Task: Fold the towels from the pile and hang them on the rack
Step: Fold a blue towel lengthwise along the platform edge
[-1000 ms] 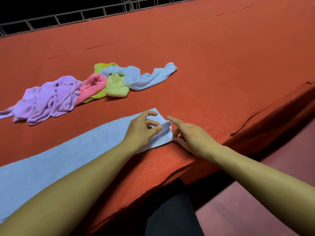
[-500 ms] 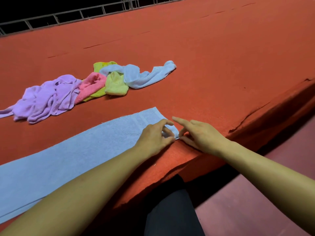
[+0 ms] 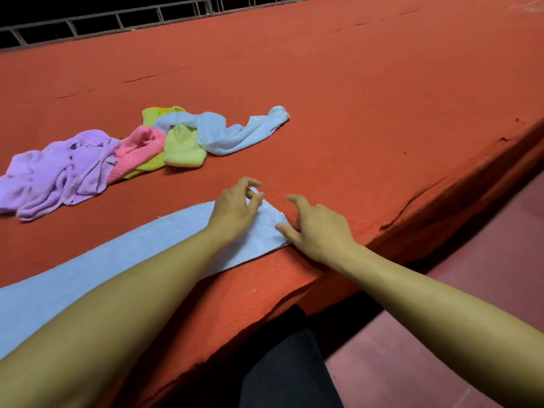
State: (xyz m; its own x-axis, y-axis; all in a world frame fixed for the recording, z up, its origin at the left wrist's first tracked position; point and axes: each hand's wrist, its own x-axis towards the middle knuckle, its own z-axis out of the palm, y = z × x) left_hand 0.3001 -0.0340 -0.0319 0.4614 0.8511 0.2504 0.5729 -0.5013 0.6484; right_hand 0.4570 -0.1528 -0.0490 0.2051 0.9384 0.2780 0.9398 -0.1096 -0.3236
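Left hand (image 3: pixel 235 210) curled, pinching far right corner of flat blue towel (image 3: pixel 141 251); right hand (image 3: pixel 318 228) loose, thumb on near right corner. Long axis running left from both hands along desk (image 3: pixel 353 113) front edge. Crumpled pile (image 3: pixel 141 148) well beyond, rail (image 3: pixel 117 19) behind. Rack not visible.

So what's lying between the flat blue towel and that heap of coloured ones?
Nothing but bare red cloth. In the head view that strip separates the flat blue towel from the heap.
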